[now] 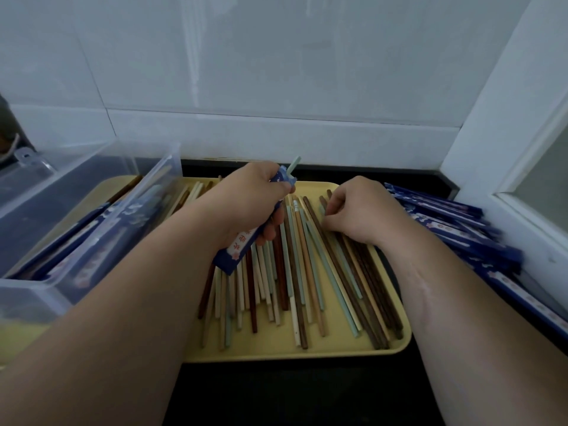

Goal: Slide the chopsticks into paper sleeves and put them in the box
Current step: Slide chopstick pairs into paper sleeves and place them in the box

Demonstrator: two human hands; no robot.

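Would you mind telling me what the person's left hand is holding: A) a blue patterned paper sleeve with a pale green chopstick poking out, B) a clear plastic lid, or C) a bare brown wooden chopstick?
A: the left hand grips the blue patterned paper sleeve, a pale green chopstick protruding.

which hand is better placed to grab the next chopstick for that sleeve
The right hand: its fingers are on the loose chopsticks, while the left hand grips the paper sleeve.
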